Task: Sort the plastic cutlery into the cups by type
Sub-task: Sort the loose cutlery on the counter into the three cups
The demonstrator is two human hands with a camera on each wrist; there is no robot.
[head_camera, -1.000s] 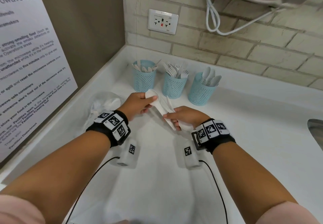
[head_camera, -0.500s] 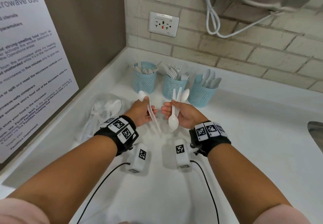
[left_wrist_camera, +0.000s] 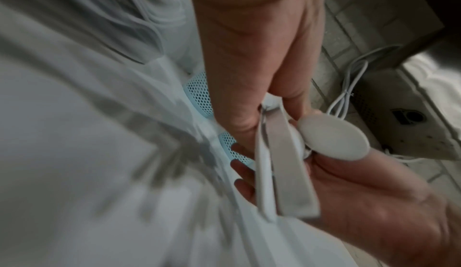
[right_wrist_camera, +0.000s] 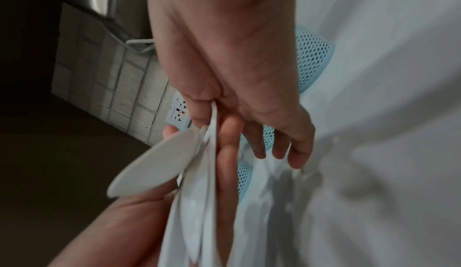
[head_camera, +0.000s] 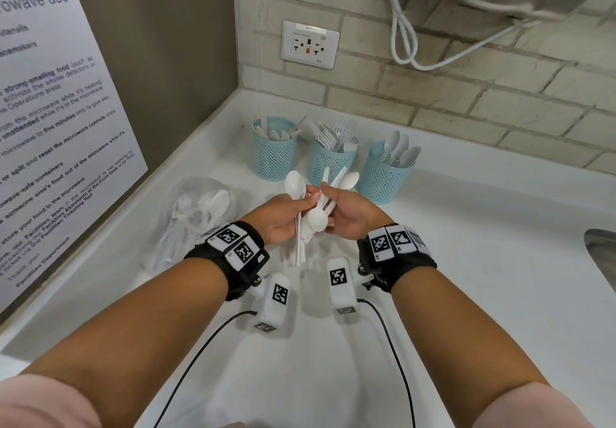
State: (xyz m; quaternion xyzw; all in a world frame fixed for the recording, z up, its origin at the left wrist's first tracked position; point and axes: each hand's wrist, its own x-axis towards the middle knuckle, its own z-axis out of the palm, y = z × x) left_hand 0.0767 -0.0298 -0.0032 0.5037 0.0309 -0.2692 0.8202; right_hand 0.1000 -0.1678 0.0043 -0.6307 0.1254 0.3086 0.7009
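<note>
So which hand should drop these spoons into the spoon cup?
Right, probably. The right hand grips the spoons and sits nearest the spoon cup; the left hand, also gripping spoons, is nearer the knife cup.

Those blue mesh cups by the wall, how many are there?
3, in a row along the wall: left cup with knives, middle cup with forks, right cup with spoons. None seem hidden.

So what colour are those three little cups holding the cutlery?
Light blue, with a perforated mesh pattern on the cups; the head view shows it best.
</note>
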